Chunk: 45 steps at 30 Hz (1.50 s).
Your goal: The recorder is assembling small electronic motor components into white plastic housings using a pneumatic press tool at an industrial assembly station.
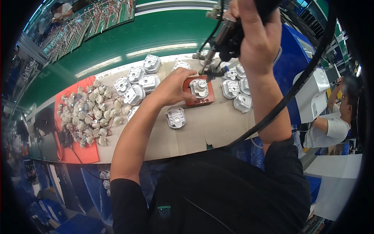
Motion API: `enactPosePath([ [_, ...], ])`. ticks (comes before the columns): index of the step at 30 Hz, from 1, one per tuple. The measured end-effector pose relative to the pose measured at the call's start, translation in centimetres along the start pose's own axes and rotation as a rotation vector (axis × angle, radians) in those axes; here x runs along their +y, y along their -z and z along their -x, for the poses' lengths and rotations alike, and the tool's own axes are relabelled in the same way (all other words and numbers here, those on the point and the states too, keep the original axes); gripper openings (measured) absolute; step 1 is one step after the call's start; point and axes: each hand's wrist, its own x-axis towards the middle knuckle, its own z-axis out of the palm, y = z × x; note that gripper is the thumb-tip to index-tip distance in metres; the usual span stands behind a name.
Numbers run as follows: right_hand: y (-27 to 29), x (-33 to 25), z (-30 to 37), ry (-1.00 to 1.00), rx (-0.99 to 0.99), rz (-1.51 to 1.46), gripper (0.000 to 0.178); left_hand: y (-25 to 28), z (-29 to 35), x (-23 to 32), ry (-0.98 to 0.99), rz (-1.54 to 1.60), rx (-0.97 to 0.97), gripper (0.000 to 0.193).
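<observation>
Head view: I looked down on the bench and took the red block as my landmark.
Distant person: far off to the block's upper left, a person in a pale top was bent over something too small to tell.
Motor parts: well left of the block I saw a heap of cream rounded motor parts with thin wires, heaped on and beside a red sheet.
Wired rack: beyond them, farther from me than the block, stood a rack of wired parts.
Left housings: between heap and block lay a cluster of white housings.
Left hand: the left hand held the block's left end, thumb on the near side, fingers curved over the far side.
Near housing: a lone white housing lay flat on my side of the block, left of it.
Work: one white unit sat on top of the block.
Tool: the metal and black tool hung over the block's far right corner; I could not tell whether its tip touched.
Right housings: another white cluster lay just right of the block.
Right hand: the right hand was closed around the tool, above and right of the block.
Blue machine: well right of the block stood a blue machine.
</observation>
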Motion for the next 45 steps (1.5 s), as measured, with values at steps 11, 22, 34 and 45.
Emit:
enactPosePath([
  [11, -1.2, 4.7, 3.6, -0.111, 0.056, -0.005, 0.044, -0.7, 0.1, 0.4, 0.103, -0.064, 0.009, 0.062],
  [22, -0.7, 6.1, 4.2, -0.133, 0.051, 0.024, 0.036, -1.0, -0.4, 0.1, 0.11, -0.108, 0.044, 0.042],
  [34, 0.4, 0.2, -5.9, 0.015, -0.045, 0.023, 0.038, -0.1, -0.2, 0.9, 0.079, -0.046, 0.022, 0.069],
  [45, 4.4, -0.2, 0.0, 0.434, 0.029, 0.617, 0.019, 1.4, -1.8, 3.1, -0.096, -0.177, -0.169, 0.049],
])
